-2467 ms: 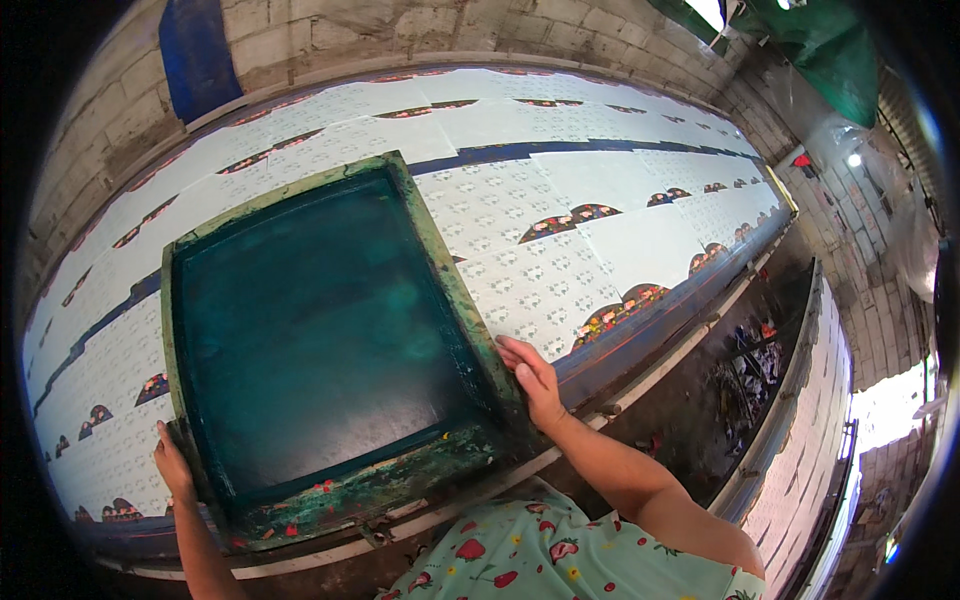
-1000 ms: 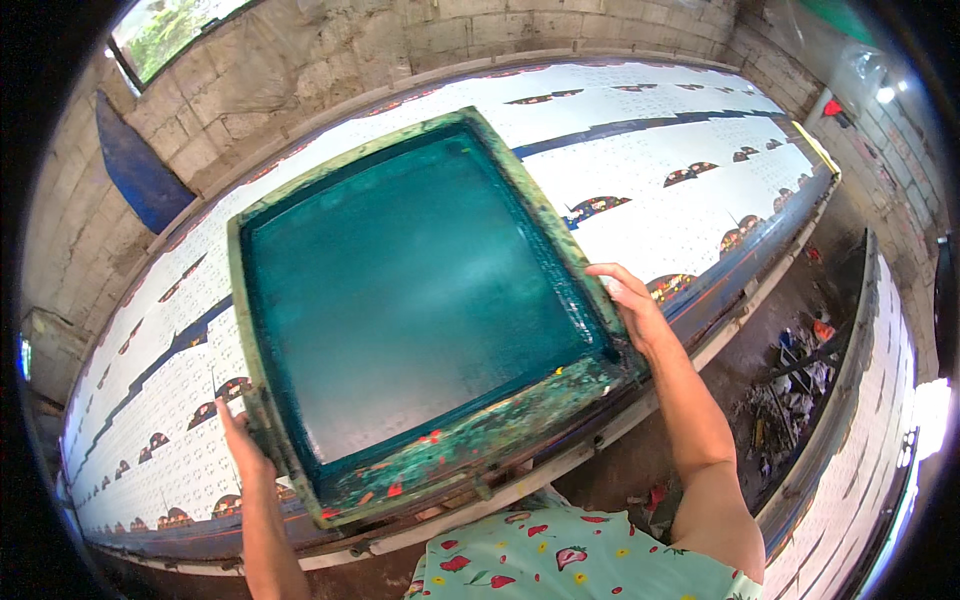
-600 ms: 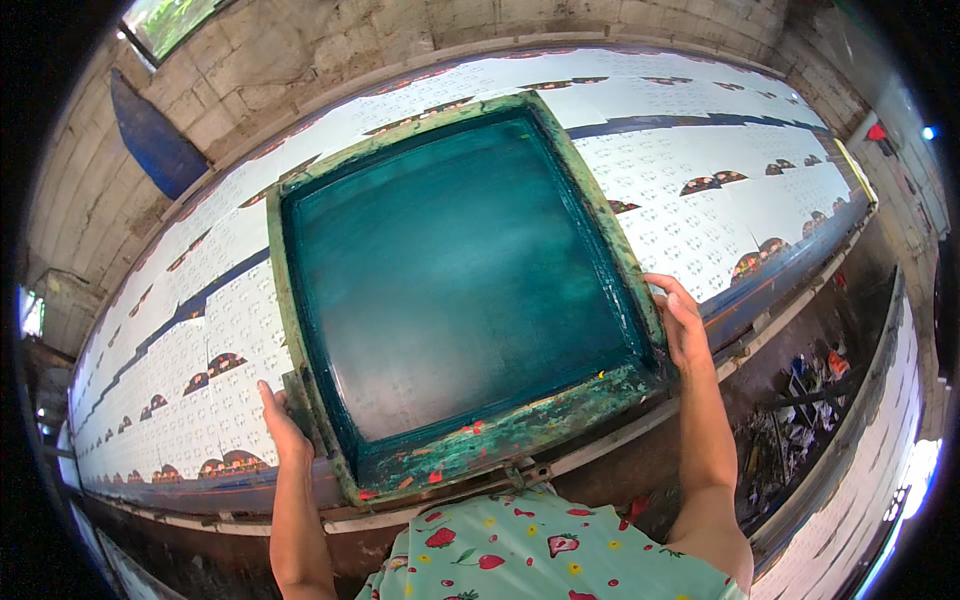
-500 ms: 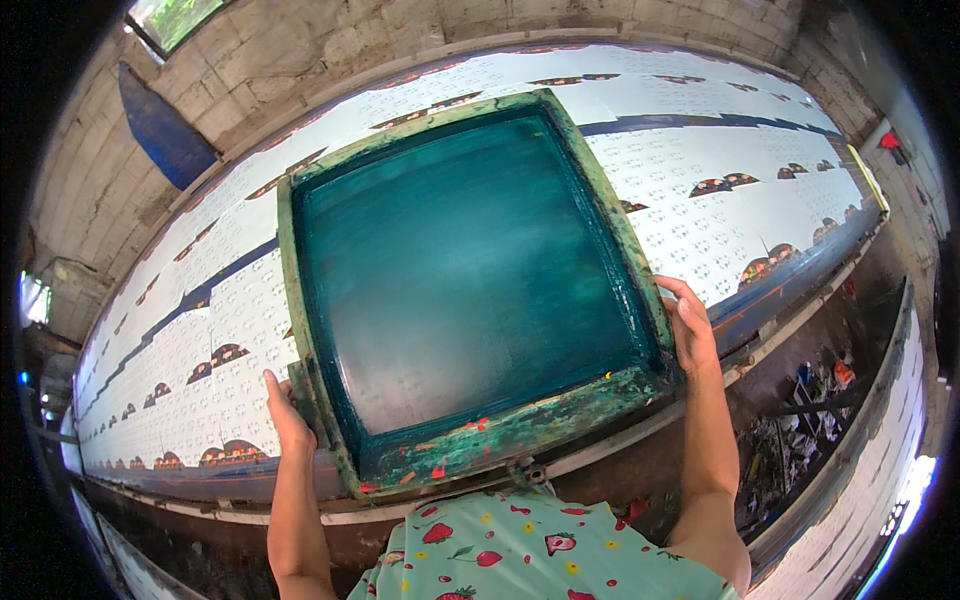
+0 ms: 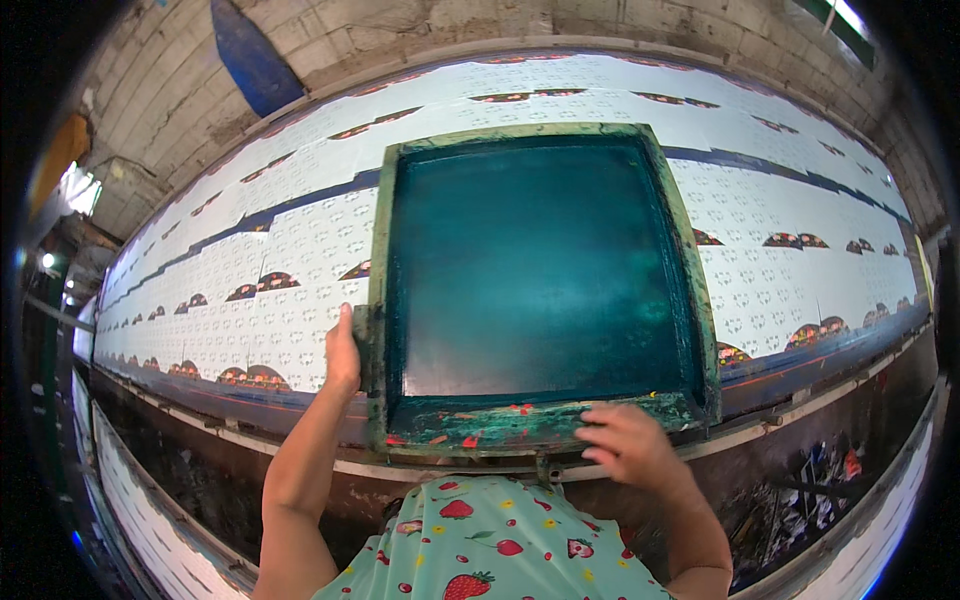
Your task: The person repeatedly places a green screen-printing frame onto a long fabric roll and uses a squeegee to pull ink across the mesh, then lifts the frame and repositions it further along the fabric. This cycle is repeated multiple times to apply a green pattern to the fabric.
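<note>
A large screen-printing frame (image 5: 690,270) with a dark teal mesh (image 5: 530,270) lies on the long printing table in front of me. Its wooden rim is worn green, and flecks of red paint dot the near rail. At the frame's left side, my left hand (image 5: 343,355) grips the edge, thumb pointing up and the other fingers mostly hidden. My right hand (image 5: 635,445) hovers at the near rail, a little blurred, its fingers apart and nothing in them.
White printed sheets (image 5: 300,320) with dark, flowered half-round shapes cover the long table on both sides. A metal rail (image 5: 250,440) follows its near edge. Littered scraps (image 5: 800,510) lie below at right. A blue pointed board (image 5: 255,60) leans on the block wall.
My right hand has left the frame's right edge and moved left to the near rail. The frame now sits straighter in view, and my left hand stays at its left side.
</note>
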A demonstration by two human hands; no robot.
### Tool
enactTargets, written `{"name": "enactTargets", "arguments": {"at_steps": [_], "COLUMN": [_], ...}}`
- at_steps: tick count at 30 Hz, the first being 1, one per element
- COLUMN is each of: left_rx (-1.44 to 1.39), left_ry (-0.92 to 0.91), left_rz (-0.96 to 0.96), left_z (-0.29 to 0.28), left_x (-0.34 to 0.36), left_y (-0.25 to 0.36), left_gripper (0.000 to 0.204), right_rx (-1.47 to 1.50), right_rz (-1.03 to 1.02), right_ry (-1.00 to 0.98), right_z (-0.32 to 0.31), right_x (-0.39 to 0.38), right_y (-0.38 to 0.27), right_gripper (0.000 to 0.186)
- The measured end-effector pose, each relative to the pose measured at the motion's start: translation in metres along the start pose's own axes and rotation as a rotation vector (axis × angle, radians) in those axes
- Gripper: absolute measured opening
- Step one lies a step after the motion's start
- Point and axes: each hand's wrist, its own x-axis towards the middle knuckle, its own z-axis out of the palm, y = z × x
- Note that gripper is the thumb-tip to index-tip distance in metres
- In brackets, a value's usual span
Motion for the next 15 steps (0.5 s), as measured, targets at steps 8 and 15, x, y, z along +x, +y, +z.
{"name": "enactTargets", "arguments": {"at_steps": [8, 15], "left_rx": [0.293, 0.392], "left_ry": [0.140, 0.168], "left_rz": [0.052, 0.158], "left_z": [0.017, 0.017], "left_x": [-0.011, -0.006], "left_y": [0.004, -0.002], "left_gripper": [0.089, 0.078], "right_rx": [-0.396, -0.355], "right_rz": [-0.051, 0.147], "right_ry": [-0.047, -0.339], "right_z": [0.036, 0.026], "right_x": [0.045, 0.106], "right_y": [-0.049, -0.058], "right_gripper": [0.055, 0.049]}}
